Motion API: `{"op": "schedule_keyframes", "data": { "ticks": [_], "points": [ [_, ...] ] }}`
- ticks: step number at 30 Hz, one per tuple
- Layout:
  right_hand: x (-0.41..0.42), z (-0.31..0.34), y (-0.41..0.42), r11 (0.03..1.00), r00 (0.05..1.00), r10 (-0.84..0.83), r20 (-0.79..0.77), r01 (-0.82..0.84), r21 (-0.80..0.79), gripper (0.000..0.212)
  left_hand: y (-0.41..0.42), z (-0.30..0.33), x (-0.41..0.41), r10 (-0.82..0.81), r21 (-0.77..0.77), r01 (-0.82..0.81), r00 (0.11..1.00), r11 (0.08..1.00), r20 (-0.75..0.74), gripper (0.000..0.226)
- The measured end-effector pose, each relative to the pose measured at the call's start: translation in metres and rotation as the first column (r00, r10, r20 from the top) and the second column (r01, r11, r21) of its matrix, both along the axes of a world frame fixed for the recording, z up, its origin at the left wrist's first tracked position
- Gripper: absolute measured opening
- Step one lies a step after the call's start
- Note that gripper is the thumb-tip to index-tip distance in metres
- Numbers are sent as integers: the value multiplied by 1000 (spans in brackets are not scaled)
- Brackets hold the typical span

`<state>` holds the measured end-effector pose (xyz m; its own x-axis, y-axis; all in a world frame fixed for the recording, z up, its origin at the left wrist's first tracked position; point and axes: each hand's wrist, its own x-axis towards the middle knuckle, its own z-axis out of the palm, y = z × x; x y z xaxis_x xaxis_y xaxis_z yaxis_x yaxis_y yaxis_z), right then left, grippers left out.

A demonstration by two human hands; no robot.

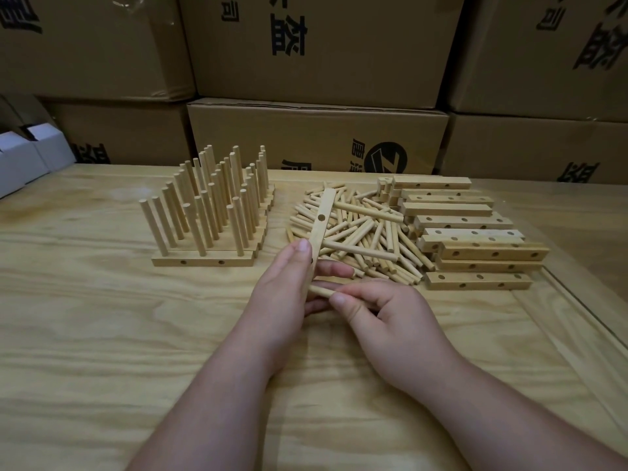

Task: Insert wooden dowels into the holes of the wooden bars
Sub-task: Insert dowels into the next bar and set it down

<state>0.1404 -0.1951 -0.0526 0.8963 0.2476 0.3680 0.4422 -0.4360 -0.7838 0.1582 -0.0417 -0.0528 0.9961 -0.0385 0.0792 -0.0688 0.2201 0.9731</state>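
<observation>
Several bars filled, many still empty; one more dowel going in.

Left of the grip stand finished bars point(204, 258) bristling with dowels; the left hand point(282, 294) grips a bar point(319, 226), the right hand point(384, 311) pinches a dowel point(321, 291) at its lower end; beyond lie loose dowels point(360, 239), then empty bars point(475, 239).

Pale matt wooden dowels point(360, 239); grainy wooden table point(102, 334).
</observation>
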Motion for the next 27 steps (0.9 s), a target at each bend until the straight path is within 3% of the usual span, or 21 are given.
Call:
{"op": "schedule_keyframes", "data": {
  "ticks": [3, 6, 11, 18, 21, 25, 27],
  "points": [
    [0, -2, 2, 994, 997, -57, -53, 61, 95, 11, -1, 2, 0, 33, -41, -33, 999, 999, -12, 33],
    [1, -3, 2, 991, 993, -117, -25, 118, 60, 9, 0, 3, 1, 42, -81, -44, 999, 996, -18, 27],
    [0, 0, 2, 997, 995, -62, 84, 67, -49, 35, -2, 3, 0, 1, 2, -1, 1000, 1000, 26, 27],
    [0, -1, 1, 999, 998, -48, 34, 48, 5, 39, -1, -3, 0, 36, 40, -37, 998, 998, 45, 31],
    [2, -2, 1, 972, 988, -143, -53, 150, 179, 16, 0, -5, 4, 116, -3, -116, 993, 993, -34, 25],
    [8, 3, -6, 855, 965, -214, -154, 261, 448, 31, 3, -4, 7, 107, -49, -110, 992, 993, -69, 22],
    [11, 6, -9, 813, 957, -208, -203, 285, 509, 34, 4, -3, 7, 86, -82, -90, 995, 993, -47, 22]
  ]
}}
